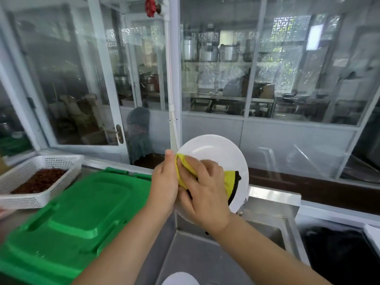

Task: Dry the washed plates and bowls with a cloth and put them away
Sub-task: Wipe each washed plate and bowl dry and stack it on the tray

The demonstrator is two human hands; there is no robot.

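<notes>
From the head camera, we hold one white plate (pixel 213 151) tilted up over the steel sink (pixel 205 258), probably so drips fall into the basin. Our left hand (pixel 164 182) grips its left rim, thumb up, steadying it. Our right hand (pixel 202 189) presses one yellow cloth (pixel 230 179) against the plate's face, fingers curled over it to wipe. We count a second white dish (pixel 181 279) at the bottom edge, one green lid (pixel 82 206) and one white basket (pixel 41 175).

Daylit glass partitions in white frames (pixel 115 79) stand behind a steel bench (pixel 273 194), with shelves of metal pots (pixel 209 52) visible through the panes.
</notes>
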